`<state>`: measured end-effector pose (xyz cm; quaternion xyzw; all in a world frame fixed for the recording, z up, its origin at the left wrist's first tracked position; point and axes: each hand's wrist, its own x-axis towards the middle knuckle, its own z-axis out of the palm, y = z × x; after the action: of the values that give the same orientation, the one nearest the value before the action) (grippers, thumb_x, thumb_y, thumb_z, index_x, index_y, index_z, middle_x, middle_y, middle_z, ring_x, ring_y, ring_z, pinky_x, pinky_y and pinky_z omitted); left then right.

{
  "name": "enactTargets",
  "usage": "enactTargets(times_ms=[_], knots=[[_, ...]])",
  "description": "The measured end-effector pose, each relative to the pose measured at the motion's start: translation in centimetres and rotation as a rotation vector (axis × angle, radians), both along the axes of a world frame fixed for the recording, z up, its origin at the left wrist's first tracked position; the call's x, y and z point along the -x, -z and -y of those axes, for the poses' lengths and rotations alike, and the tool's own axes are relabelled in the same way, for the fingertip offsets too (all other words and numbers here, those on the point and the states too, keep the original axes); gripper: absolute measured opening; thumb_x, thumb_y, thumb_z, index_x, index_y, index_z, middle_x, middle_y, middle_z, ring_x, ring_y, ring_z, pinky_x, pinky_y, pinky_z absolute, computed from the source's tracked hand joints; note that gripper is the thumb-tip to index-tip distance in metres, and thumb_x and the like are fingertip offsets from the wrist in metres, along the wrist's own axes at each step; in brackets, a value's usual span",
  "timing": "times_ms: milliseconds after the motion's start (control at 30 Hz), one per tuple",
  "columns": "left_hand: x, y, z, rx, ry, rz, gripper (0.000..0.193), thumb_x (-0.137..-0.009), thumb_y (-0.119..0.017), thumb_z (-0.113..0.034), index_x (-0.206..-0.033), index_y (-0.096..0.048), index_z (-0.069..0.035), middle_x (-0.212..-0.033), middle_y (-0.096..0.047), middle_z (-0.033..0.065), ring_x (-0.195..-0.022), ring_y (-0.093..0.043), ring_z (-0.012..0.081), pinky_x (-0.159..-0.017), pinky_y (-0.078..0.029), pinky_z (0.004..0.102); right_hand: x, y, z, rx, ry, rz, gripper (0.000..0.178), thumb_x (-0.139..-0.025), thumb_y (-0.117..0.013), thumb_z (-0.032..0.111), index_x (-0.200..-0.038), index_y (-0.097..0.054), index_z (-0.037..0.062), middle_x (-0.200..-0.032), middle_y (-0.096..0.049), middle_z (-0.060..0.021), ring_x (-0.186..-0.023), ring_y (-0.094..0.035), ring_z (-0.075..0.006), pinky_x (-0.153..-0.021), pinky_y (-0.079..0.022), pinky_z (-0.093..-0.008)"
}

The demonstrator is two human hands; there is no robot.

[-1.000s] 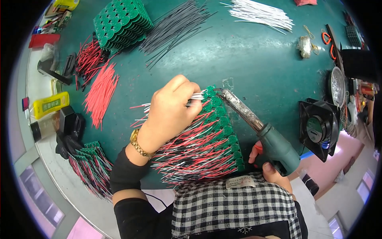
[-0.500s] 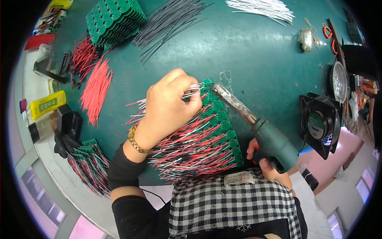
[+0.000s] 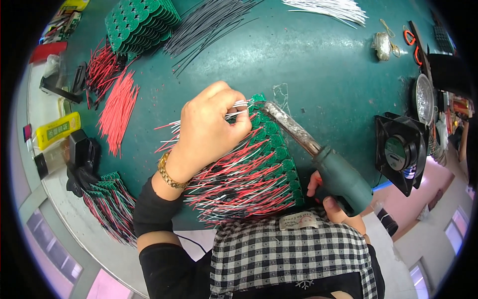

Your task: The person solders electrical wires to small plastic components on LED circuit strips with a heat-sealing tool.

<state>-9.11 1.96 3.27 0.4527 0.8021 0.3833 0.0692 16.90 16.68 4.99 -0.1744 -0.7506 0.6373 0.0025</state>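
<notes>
My left hand (image 3: 209, 124), with a gold watch at the wrist, is closed in a pinch on white wires (image 3: 241, 104) at the far end of a row of green circuit boards (image 3: 287, 165). Red, white and black wires (image 3: 234, 187) fan out leftward from the nearer boards. My right hand (image 3: 334, 210) is wrapped round the handle of a green soldering gun (image 3: 344, 177). Its worn metal barrel slants up and left, and the tip is at the far board, close by my left fingertips. Whether the tip touches the wire end I cannot tell.
At the far left stand stacked green boards (image 3: 142, 25), beside grey wires (image 3: 209, 27) and red wires (image 3: 118, 114). White wires (image 3: 328, 9) lie at the back. On the right are a black fan (image 3: 400, 152), a metal dish (image 3: 424, 99) and orange-handled scissors (image 3: 409, 38). Wired boards (image 3: 109, 204) lie near left.
The view has shifted slightly. My left hand and the soldering gun's tip stay at the same far board, with hardly any movement against it.
</notes>
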Motion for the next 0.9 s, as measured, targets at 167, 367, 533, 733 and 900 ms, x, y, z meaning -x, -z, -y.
enactTargets(times_ms=[167, 367, 533, 733, 900], knots=[[0.0, 0.1, -0.1, -0.023, 0.001, 0.008, 0.01, -0.066, -0.069, -0.004, -0.074, -0.063, -0.004, -0.07, -0.057, 0.0063, -0.057, -0.058, 0.0223, -0.052, -0.046, 0.0326, 0.4, -1.8, 0.9, 0.314, 0.2, 0.028, 0.044, -0.085, -0.064, 0.038, -0.114, -0.057, 0.0049, -0.093, -0.06, -0.0031, -0.078, -0.059, -0.014, -0.071, -0.047, -0.0282], [-0.1, -0.1, -0.1, 0.009, -0.011, 0.009, 0.009, -0.066, -0.069, -0.005, -0.074, -0.063, -0.005, -0.07, -0.057, 0.006, -0.057, -0.058, 0.0227, -0.052, -0.046, 0.0333, -0.6, -0.8, 1.0, 0.338, 0.245, 0.016, 0.061, -0.083, -0.065, 0.051, -0.121, -0.051, 0.0048, -0.093, -0.058, -0.0048, -0.078, -0.057, -0.0139, -0.068, -0.046, -0.029], [-0.2, 0.0, -0.1, 0.018, -0.022, 0.012, 0.009, -0.067, -0.069, -0.005, -0.074, -0.064, -0.005, -0.071, -0.058, 0.0059, -0.057, -0.058, 0.0225, -0.052, -0.046, 0.0332, -0.6, -0.6, 1.4, 0.364, 0.331, 0.06, 0.075, -0.075, -0.069, 0.059, -0.122, -0.05, 0.0042, -0.088, -0.058, -0.0075, -0.073, -0.058, -0.0161, -0.065, -0.047, -0.0292], [0.0, -0.1, -0.1, -0.007, 0.002, 0.005, 0.009, -0.067, -0.069, -0.005, -0.075, -0.064, -0.005, -0.071, -0.058, 0.0059, -0.057, -0.059, 0.0224, -0.053, -0.047, 0.0327, -0.7, -0.9, 1.9, 0.529, 0.459, -0.013, 0.077, -0.073, -0.072, 0.054, -0.12, -0.046, -0.0005, -0.079, -0.059, -0.013, -0.062, -0.06, -0.0209, -0.056, -0.049, -0.0297], [-0.1, 0.1, -0.2, -0.022, 0.001, 0.019, 0.008, -0.068, -0.068, -0.004, -0.073, -0.062, -0.004, -0.069, -0.055, 0.0064, -0.056, -0.055, 0.0204, -0.051, -0.043, 0.0314, -0.4, -1.1, 1.5, 0.552, 0.47, -0.099, 0.065, -0.081, -0.068, 0.046, -0.122, -0.046, 0.0006, -0.081, -0.06, -0.0113, -0.065, -0.058, -0.0176, -0.06, -0.049, -0.0287]])
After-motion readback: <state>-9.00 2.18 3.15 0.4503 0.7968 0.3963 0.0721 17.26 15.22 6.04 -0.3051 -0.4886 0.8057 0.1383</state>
